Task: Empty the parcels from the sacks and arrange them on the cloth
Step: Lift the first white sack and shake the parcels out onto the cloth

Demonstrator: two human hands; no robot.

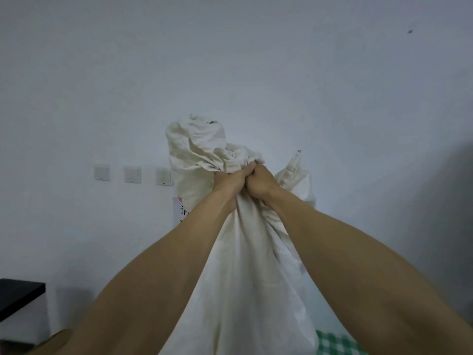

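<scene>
**A:** Where is the sack (243, 272) sitting in relation to the hands?

**B:** It is hanging in the middle of the frame. Both fists are clenching a gathered part of it. Crumpled fabric is bunching up above them, and the long white body is dropping below, between the forearms, to the bottom edge.

**A:** How are the hands lying?

**B:** The left hand (231, 181) and right hand (261, 183) are pressing side by side, with fingers curling tightly into the fabric. Both bare arms are reaching up from the lower corners and meeting at centre frame. A green checked cloth (335, 342) is showing at the lower right, just beside the sack's lower end.
</scene>
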